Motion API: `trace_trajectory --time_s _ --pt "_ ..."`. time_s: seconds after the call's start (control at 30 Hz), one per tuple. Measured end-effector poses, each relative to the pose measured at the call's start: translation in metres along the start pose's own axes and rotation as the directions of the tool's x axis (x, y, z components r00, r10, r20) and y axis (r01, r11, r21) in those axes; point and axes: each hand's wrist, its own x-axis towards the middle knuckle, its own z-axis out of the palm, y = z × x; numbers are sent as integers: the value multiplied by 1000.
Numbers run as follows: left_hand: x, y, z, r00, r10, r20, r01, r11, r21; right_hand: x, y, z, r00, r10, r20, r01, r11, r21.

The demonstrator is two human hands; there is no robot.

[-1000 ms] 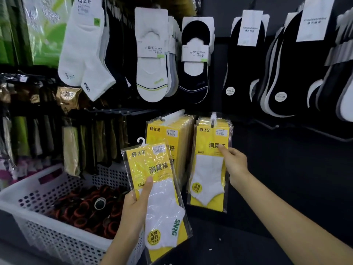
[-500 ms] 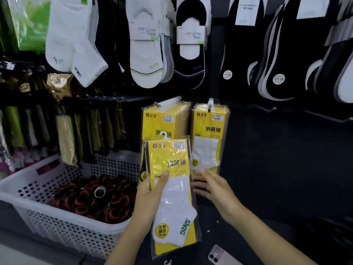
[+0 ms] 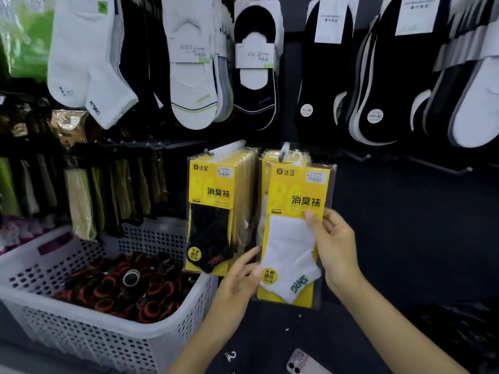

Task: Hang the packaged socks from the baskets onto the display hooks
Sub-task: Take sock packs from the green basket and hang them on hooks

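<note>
Gripping yellow 达足 消臭袜 sock pack: right hand, thumb on front; left hand straight-fingered, touching pack's lower edge.

I'm in a sock shop. Above the white plastic basket, carded socks with paper labels hang in rows on a dark display wall. Just right of the basket, yellow sock packs with printed branding and price stickers hang from hooks. Up and left of the basket, more bagged goods hang in a row
</note>
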Motion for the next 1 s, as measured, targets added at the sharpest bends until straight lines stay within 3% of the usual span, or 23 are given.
trace_trajectory --time_s 0.2,0.57,0.87,1.0 --pt "0 -5 2 1000 18 -5 -18 999 -34 11 -5 11 999 -28 33 31 996 -82" --pt "1 -6 -3 1000 10 -7 -10 1000 -2 9 3 7 999 47 -7 -47 999 -19" --pt "6 -10 -4 1000 12 -17 -12 999 34 8 6 16 995 -85 -58 77 990 -117" --pt "10 -10 -4 999 -14 -44 16 999 33 28 6 22 1000 4 -8 -6 984 -179"
